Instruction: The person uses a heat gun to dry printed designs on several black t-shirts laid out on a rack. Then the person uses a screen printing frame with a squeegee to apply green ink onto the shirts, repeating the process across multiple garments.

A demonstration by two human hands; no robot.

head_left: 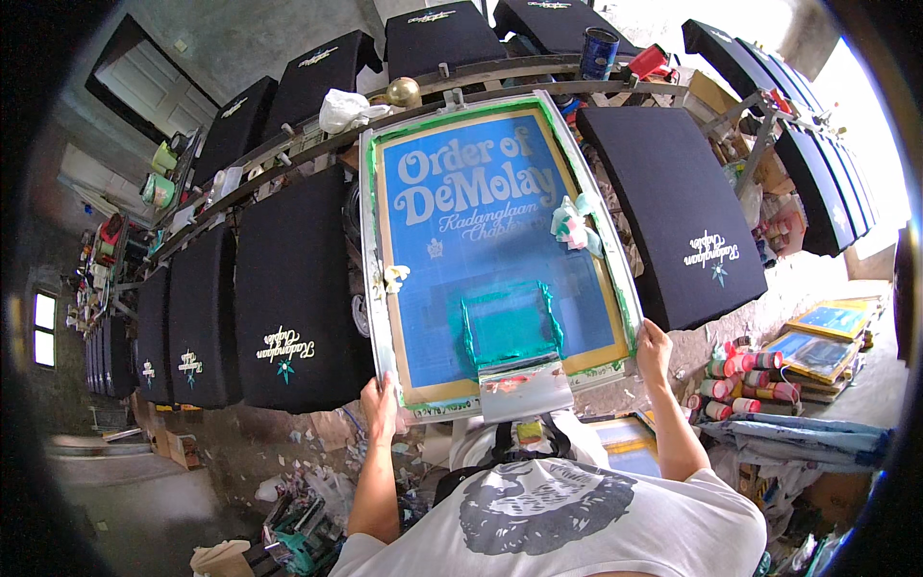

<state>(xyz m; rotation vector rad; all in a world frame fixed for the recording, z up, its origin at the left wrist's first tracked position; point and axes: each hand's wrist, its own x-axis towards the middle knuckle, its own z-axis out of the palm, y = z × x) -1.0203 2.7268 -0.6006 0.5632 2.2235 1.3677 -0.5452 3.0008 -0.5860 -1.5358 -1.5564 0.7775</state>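
A screen printing frame with a metal border and blue mesh lies in front of me. My left hand is closed on its near left corner, and my right hand grips the near right corner. A squeegee rests at the near end of the mesh. Wet teal ink spreads on the mesh just beyond it. Crumpled tape sticks to the right border, with a smaller bit on the left. What lies beneath the frame is hidden; I cannot tell whether it touches anything there.
Black shirts on boards flank the frame, one at left and one at right, with small prints. Beyond stand a blue can, a red container and a white plastic bag. Several ink bottles sit at the right.
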